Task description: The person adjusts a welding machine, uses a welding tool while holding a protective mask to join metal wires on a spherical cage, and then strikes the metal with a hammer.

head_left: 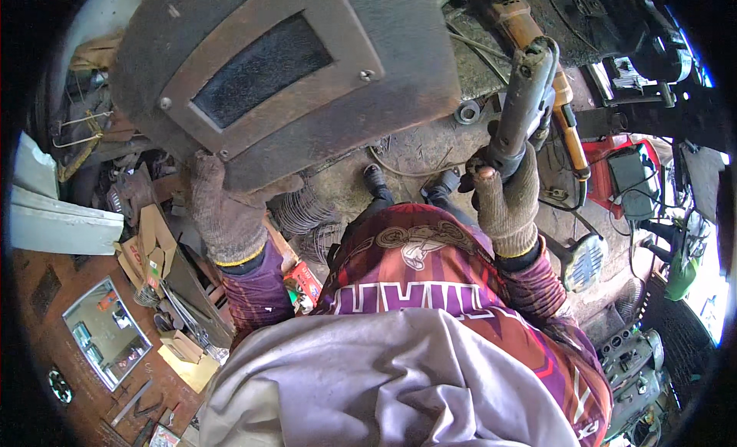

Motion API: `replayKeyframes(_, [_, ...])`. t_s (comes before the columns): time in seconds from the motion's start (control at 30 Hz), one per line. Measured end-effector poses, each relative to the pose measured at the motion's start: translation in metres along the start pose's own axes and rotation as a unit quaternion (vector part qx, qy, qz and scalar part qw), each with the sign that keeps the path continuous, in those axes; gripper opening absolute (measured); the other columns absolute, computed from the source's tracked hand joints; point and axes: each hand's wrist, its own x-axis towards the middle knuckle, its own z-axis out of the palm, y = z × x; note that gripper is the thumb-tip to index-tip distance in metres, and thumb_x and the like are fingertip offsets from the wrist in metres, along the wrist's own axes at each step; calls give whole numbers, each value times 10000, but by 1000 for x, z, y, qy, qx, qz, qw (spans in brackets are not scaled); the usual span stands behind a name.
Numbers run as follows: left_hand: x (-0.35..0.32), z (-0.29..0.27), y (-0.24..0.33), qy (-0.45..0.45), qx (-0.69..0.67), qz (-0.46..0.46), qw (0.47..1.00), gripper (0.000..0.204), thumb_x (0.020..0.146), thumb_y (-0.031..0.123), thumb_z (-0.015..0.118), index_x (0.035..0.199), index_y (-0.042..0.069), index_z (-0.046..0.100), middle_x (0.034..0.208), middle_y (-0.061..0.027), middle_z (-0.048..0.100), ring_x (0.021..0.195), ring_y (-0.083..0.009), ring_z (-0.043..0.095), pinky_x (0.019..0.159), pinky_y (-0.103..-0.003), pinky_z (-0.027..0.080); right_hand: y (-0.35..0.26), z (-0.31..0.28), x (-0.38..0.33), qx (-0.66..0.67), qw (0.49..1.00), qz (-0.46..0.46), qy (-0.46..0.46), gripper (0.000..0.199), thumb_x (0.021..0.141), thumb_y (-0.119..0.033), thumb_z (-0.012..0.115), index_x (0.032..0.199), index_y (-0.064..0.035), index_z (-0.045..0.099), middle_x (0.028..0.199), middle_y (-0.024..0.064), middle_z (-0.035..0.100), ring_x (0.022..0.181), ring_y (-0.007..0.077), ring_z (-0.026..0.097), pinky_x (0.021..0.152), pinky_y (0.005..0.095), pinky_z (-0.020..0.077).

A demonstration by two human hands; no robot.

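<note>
A brown, worn welding shield (pixel 411 78) with a dark rectangular window (pixel 261 71) fills the upper left of the head view. My left hand (pixel 230 209), in a grey-brown knitted glove, is closed on the shield's lower edge; some fingers are hidden behind it. At the right, my right hand (pixel 510 201) wears a matching glove and is wrapped round a grey, scuffed electrode holder (pixel 522 101). The holder points up and away from me, and I cannot make out an electrode in its tip.
Beyond the holder lies a long orange power tool (pixel 570 128) beside a metal ring (pixel 467 112). Coiled wire (pixel 303 213) sits by my left forearm. Cardboard boxes (pixel 150 243) and a framed mirror (pixel 107 332) are at the left. A red case (pixel 603 170) and cables stand at the right.
</note>
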Motion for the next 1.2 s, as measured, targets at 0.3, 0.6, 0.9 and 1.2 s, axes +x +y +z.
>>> replayKeyframes(0.3, [13,-19,46,-20,50,87,995,550,941,240,610,1421,65,407,1356,-226,519,1157,-405,583,889,-610,545,0,0,0,-38,999,-8,-9,611,898,-365,700,1278,52,464,877,102,661,770,197,649,725,330,517])
replayKeyframes(0.6, [5,3,1,-2,62,40,997,547,923,248,652,1396,60,449,1300,-181,582,1141,-327,607,969,-500,523,6,3,1,-26,999,-34,-16,667,919,-449,670,1310,28,419,892,66,605,629,102,576,551,234,489])
replayKeyframes(0.9, [11,42,-18,99,125,52,986,538,849,73,703,1340,52,484,1246,-130,582,1096,-261,616,915,-433,549,7,4,3,16,998,-44,-35,576,942,-397,651,1265,13,405,896,91,606,623,123,595,527,234,492])
replayKeyframes(1.2, [12,16,-20,128,339,99,927,474,817,21,736,1258,75,572,1291,-136,575,1117,-259,619,969,-419,526,3,8,2,130,991,16,-38,511,939,-335,677,1251,-24,417,889,71,577,718,143,609,573,286,527])
